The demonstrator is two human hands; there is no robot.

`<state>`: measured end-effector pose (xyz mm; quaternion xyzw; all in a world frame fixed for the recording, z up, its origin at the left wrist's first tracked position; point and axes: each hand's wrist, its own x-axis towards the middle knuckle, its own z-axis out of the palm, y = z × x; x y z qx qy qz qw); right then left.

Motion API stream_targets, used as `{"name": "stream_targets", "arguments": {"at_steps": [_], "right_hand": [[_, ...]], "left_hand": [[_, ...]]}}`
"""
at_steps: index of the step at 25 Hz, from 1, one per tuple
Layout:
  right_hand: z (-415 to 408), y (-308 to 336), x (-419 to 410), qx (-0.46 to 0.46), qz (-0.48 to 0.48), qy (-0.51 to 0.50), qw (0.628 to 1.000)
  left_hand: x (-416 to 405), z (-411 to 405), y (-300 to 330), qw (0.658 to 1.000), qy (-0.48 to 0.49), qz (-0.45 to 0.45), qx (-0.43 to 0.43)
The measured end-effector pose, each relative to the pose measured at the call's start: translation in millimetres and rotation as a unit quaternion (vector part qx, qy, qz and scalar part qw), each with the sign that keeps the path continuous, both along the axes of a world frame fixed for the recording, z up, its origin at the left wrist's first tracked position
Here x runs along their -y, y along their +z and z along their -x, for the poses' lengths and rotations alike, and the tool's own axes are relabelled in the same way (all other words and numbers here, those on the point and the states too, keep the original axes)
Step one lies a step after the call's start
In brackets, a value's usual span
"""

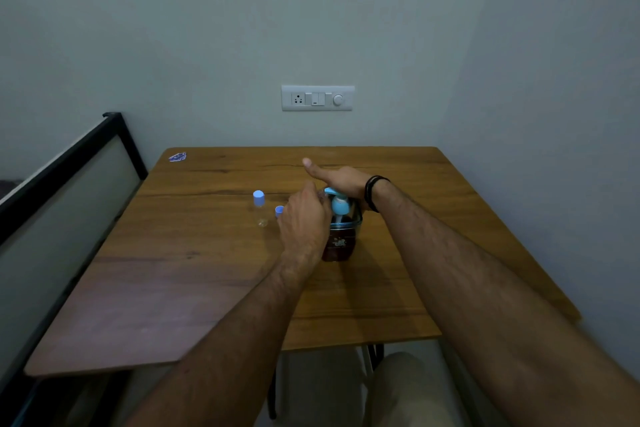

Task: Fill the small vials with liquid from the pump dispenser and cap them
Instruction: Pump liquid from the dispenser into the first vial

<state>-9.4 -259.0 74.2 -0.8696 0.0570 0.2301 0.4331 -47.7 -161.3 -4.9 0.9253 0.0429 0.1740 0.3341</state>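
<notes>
Right hand [341, 178] flat, fingers straight, pressing the blue head of the pump dispenser [339, 229] at mid-counter [398, 288]; left hand [304, 218] curled just beside the spout, apparently holding a vial at the nozzle, though the vial itself hidden behind the fingers. Likely faults: liquid missing the narrow mouth or overfilling on a hard, full stroke; dispenser tipping under an off-centre press. Count: one dispenser, one capped vial [260, 210] standing left of the hands, one loose blue cap [279, 210] beside it, two hands.
</notes>
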Motion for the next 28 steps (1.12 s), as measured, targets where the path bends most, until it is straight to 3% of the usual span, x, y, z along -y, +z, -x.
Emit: {"name": "stream_targets", "arguments": {"at_steps": [8,13,18,23,28], "right_hand": [[-4.3,-9.6,0.7,0.047,0.025,-0.010,0.999],[-0.9,0.4,1.9,-0.034,-0.015,0.008,0.999],[-6.7,-6.7,1.6,0.042,0.037,0.006,0.998],[-3.9,-3.4,4.0,-0.011,0.000,0.004,1.000],[-5.9,-7.5,1.6,0.040,0.032,0.014,0.999]], "left_hand": [[0.0,-1.2,-0.7,1.000,0.002,-0.011,0.001],[0.9,-1.0,-1.8,1.000,-0.002,0.001,0.006],[0.4,-3.7,-2.2,1.000,-0.005,0.001,0.002],[1.1,-2.9,-3.0,1.000,-0.004,0.005,-0.002],[-0.8,-2.2,-0.6,1.000,-0.015,0.000,0.007]]}}
